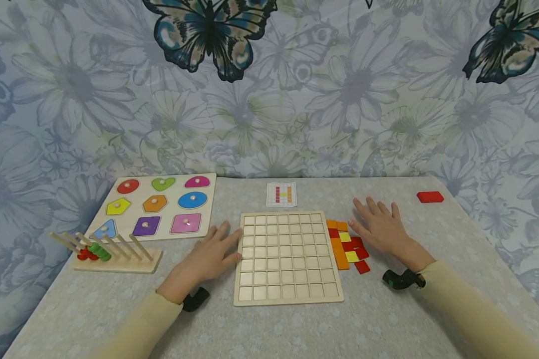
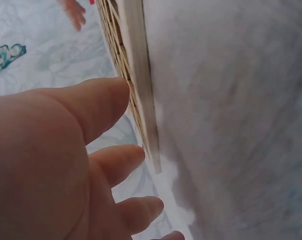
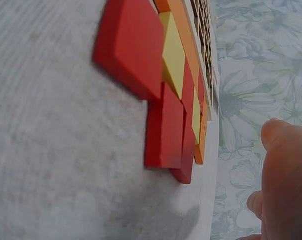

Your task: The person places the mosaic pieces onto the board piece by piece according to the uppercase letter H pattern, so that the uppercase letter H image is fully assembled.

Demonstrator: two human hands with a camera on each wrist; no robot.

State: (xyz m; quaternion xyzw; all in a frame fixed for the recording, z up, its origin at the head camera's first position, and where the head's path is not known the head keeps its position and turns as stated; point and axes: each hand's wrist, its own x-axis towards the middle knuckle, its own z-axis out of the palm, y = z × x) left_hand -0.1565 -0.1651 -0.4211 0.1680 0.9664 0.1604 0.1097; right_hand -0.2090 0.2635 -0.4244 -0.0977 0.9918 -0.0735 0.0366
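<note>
A square wooden grid board [image 1: 288, 259] lies in the middle of the table. At its left edge is my left hand [image 1: 208, 257], fingers spread, thumb and fingertips right at the rim; the left wrist view shows the same board's side [image 2: 140, 75] close to the thumb. Along the board's right side sit flat square tiles: red tiles [image 1: 362, 268], yellow tiles [image 1: 352, 257] and orange tiles [image 1: 340, 254]. My right hand [image 1: 382, 227] is spread just right of these tiles and holds nothing. In the right wrist view a red tile [image 3: 135, 50] stands out close to the camera.
Behind the board lies a small pattern card [image 1: 281, 194] with coloured squares. A knobbed shape puzzle [image 1: 161, 207] is at the back left, with a peg rack [image 1: 117, 262] carrying red and green pieces before it. Near the right back edge rests a red flat piece [image 1: 430, 197].
</note>
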